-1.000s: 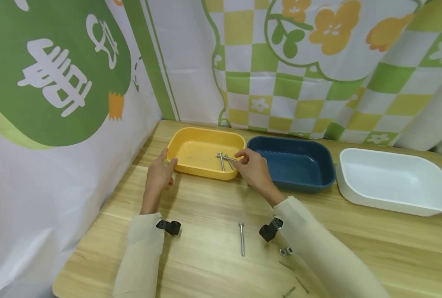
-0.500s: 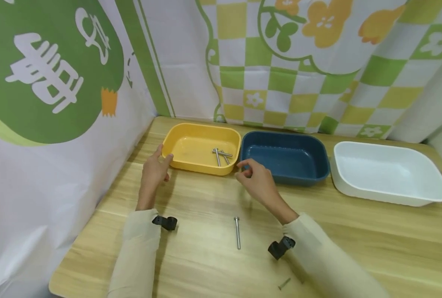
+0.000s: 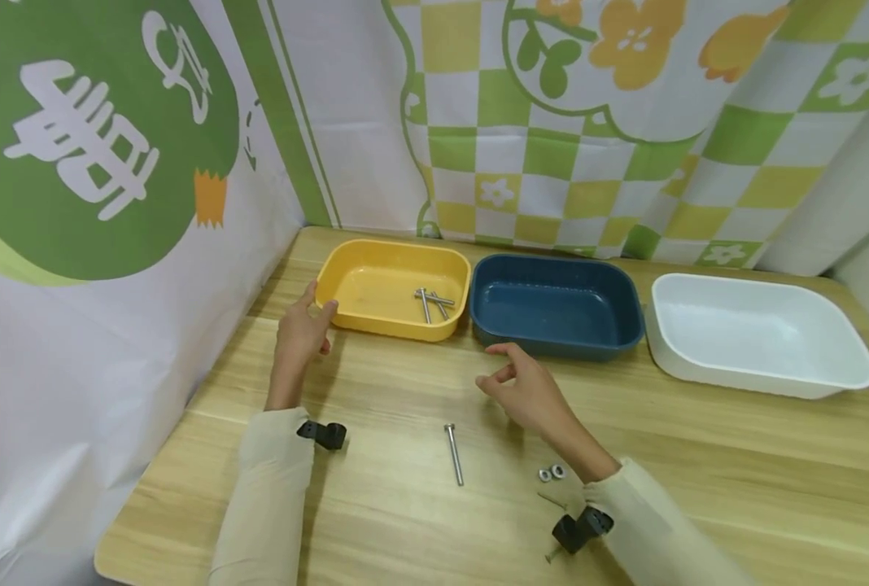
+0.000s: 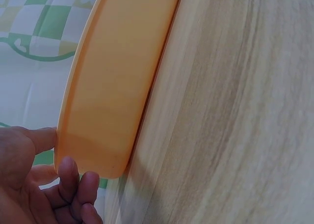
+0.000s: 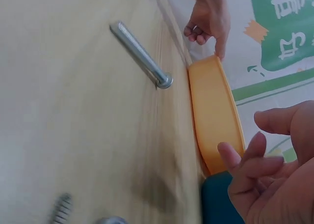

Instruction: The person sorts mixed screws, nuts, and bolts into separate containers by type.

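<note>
My left hand grips the left front corner of a yellow plastic tray, its thumb and index finger at the rim. Several silver bolts lie in the tray's right part. My right hand hovers over the table in front of the dark blue tray, thumb and index finger spread apart, holding nothing. Nearest to it on the wood is one long silver bolt, lying alone; it also appears in the right wrist view, the bolt pointing its head toward the yellow tray.
To the right of the blue tray stands a white tray. Two nuts lie near the right forearm, with a thin screw and another screw partly under the wrist camera. A patterned curtain hangs behind the trays.
My right hand has drawn back from the bolts in the yellow tray toward the front right, its fingers spreading. The left hand stays at the tray's corner. The head view has shifted slightly.
</note>
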`<state>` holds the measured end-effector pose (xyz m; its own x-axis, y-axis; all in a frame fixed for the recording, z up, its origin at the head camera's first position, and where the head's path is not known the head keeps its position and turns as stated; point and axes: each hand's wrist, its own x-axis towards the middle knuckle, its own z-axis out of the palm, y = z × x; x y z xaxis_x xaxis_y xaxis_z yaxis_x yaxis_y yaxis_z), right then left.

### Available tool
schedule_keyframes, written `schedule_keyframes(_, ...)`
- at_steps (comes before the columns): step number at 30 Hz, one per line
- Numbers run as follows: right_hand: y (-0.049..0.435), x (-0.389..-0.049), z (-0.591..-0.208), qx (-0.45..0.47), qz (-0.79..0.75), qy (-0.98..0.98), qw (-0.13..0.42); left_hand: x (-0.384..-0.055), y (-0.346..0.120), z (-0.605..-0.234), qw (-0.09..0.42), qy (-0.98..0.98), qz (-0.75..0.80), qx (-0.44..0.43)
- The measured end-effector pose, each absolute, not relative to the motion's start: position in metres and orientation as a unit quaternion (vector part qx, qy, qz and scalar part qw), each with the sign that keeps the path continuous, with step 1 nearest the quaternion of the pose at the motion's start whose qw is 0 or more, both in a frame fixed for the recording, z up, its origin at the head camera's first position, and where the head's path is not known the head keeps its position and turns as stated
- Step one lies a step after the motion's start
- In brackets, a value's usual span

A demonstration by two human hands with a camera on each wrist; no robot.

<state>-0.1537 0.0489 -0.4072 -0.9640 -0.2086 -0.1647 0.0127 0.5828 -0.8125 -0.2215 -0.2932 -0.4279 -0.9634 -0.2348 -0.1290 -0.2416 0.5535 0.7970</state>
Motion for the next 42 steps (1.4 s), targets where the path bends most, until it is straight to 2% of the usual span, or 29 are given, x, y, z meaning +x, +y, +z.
schedule_keyframes(6,0.055,-0.134,-0.410,-0.014,-0.521,0.835,0.179,-0.223,-0.293,-0.429,0.004,0.882,0.449,-0.140)
schedule_keyframes(13,0.054,-0.114,-0.417,-0.018,-0.525,0.825,0.209,-0.224,-0.293,-0.429,0.002,0.884,0.448,-0.133)
schedule_keyframes(34,0.033,-0.098,-0.444,-0.086,-0.469,0.864,0.161,-0.224,-0.293,-0.428,-0.012,0.879,0.457,-0.136)
schedule_keyframes(42,0.023,-0.097,-0.449,-0.126,-0.420,0.891,0.121,-0.224,-0.293,-0.431,-0.005,0.878,0.460,-0.134)
